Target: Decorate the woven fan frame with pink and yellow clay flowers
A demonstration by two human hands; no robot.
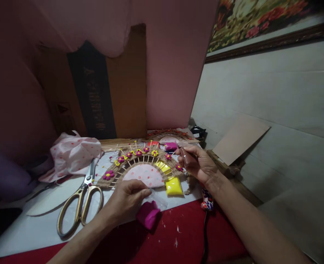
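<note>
My left hand (127, 198) pinches the edge of a clear plastic packet of magenta clay (148, 214), which hangs over the table's front edge. Closed around a reddish-brown, shiny, rounded piece (188, 157) is my right hand (203, 165); the kind of thing cannot be made out. Between the hands lies a half-round fan-shaped craft (144, 175) of sticks and jute twine, its centre pink dotted cloth. Magenta and yellow flowers (108, 175) run along its arc. A yellow clay packet (174, 186) lies at its right end, and a magenta packet (171, 146) lies behind it.
Gold-handled scissors (81, 205) lie at left, beside crumpled dotted cloth (74, 154). A second fan (173, 134) is at the back, before a cardboard box (129, 84). A cardboard sheet (240, 141) leans by the right wall. A dark cord (205, 234) hangs in front.
</note>
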